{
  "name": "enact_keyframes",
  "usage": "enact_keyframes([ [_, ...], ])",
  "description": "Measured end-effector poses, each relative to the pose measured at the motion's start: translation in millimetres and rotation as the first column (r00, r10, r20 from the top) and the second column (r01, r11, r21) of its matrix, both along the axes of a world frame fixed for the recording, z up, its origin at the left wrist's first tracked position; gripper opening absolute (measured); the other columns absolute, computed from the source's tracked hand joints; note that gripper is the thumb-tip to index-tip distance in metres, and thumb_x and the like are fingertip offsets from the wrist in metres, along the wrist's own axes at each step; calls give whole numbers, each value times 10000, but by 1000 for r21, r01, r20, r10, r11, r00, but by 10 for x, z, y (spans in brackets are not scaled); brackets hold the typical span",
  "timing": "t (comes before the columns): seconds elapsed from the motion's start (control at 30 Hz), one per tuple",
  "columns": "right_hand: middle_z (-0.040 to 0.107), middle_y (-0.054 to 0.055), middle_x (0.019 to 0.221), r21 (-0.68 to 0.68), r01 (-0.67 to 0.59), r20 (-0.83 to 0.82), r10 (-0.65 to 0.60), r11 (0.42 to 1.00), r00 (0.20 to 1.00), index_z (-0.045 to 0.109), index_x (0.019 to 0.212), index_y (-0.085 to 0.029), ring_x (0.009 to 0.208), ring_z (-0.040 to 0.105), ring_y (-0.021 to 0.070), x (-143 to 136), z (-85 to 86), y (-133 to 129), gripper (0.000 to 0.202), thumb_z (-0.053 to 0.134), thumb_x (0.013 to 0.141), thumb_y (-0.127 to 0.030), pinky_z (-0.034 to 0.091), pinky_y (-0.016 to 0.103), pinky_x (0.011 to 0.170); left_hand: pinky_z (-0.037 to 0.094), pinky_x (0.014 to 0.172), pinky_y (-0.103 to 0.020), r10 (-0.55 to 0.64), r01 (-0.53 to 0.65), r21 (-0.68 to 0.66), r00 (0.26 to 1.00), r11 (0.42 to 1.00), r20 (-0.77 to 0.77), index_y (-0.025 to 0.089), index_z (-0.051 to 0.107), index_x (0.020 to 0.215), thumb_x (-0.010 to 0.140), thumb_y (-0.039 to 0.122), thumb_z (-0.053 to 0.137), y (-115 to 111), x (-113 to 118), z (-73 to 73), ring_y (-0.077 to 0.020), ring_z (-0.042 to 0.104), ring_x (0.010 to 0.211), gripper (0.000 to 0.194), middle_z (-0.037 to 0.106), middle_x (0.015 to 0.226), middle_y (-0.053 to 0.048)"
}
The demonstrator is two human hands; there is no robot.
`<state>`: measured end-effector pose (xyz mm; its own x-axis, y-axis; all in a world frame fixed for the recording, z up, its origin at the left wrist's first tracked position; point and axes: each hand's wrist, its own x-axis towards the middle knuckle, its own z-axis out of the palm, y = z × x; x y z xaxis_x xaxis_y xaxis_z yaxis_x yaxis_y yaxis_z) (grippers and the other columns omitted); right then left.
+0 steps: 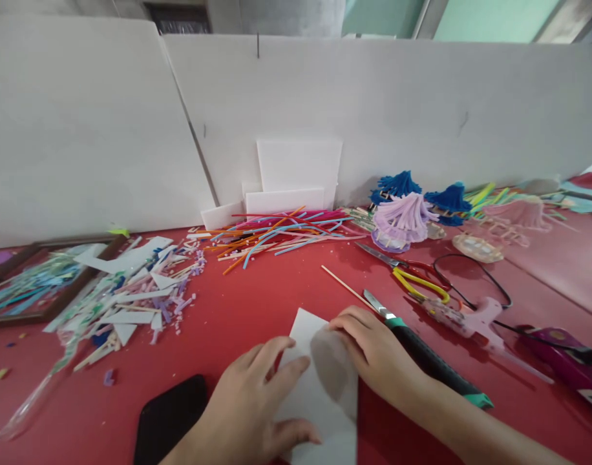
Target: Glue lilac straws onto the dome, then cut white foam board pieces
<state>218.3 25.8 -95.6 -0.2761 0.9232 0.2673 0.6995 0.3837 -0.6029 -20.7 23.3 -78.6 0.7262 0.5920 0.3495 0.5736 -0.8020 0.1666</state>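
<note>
A narrow white board (320, 387), which looks like foam sheet or card, lies on the red tabletop at the bottom middle. My left hand (257, 394) is over its left side, fingers and thumb spread apart with nothing between them. At the board's upper right edge, the fingers of my right hand (373, 349) are bent together and grip it; the thumb is hidden. A shadow from that hand falls on the board. Close beyond my right hand lie a utility knife (422, 355) with a black and green handle and a thin wooden stick (347, 285).
Right: scissors (402, 271), pliers (422, 287), a pink glue gun (475, 320) with a cord. Behind stand small fuzzy-roofed models (405, 216). Coloured pipe cleaners (281, 236) lie mid-back; scraps (136, 290) and a frame (44, 316) left. A black phone (167, 416) lies beside my left hand.
</note>
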Motion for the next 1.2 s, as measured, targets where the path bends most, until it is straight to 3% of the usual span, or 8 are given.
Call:
enact_keyframes([
  [0.1,610,73,919,-11,-31,-11,31,999,999,606,940,-172,873,566,207,0,-38,50,209,409,922,-104,466,374,786,544,702,-275,-231,240,-129,970,962,80,197,541,1145,905,553,453,-38,23,66,-175,652,829,438,640,1076,-92],
  [0.2,606,67,923,-18,-104,-47,104,994,994,608,938,-173,882,555,201,6,-47,93,186,436,921,-105,453,361,787,520,707,-253,-315,338,-192,939,921,140,193,566,1029,948,360,450,-48,49,107,-144,621,769,219,663,940,-45],
  [0.27,603,63,925,-18,-175,-73,173,984,982,610,935,-175,881,551,194,2,-39,101,174,447,926,-112,451,345,784,518,782,-295,-255,271,-156,960,950,113,194,576,1033,928,322,500,-28,57,92,-172,612,855,182,666,980,-52],
  [0.37,600,61,927,-11,-270,-100,267,963,958,614,934,-174,875,541,182,-26,-25,85,185,449,923,-90,451,319,779,508,882,-416,-65,65,-63,998,996,-8,169,544,1176,836,507,596,20,56,15,-265,568,1057,482,630,1158,-113],
  [0.47,604,59,913,10,-299,-92,299,954,950,622,931,-178,869,526,183,-67,-27,52,193,449,927,-92,450,314,776,523,854,-442,7,-11,-65,998,998,-62,129,521,1213,751,579,638,42,52,-54,-282,573,1044,657,630,1157,-138],
  [0.67,618,59,906,30,-272,-70,273,962,959,644,1011,-189,868,523,188,-118,-40,-4,233,456,921,-86,458,318,764,539,785,-424,-71,60,-129,994,990,-88,202,607,1010,727,373,758,10,69,-44,-269,579,967,363,642,1155,-62],
  [0.97,659,51,901,48,-158,-133,164,986,978,544,1154,-188,850,590,187,-122,-73,-50,263,516,904,-113,497,329,768,503,844,-381,-46,35,-226,998,973,-46,238,564,1139,816,408,668,40,37,-4,-231,554,1022,380,594,1210,-67],
  [1.2,666,38,872,182,-173,-179,206,968,962,547,1115,-200,823,593,170,-130,-29,-56,209,520,915,-146,493,301,755,488,754,-337,171,-119,-320,976,940,138,221,583,1033,882,356,570,28,26,-25,-197,591,855,203,644,940,-33],
])
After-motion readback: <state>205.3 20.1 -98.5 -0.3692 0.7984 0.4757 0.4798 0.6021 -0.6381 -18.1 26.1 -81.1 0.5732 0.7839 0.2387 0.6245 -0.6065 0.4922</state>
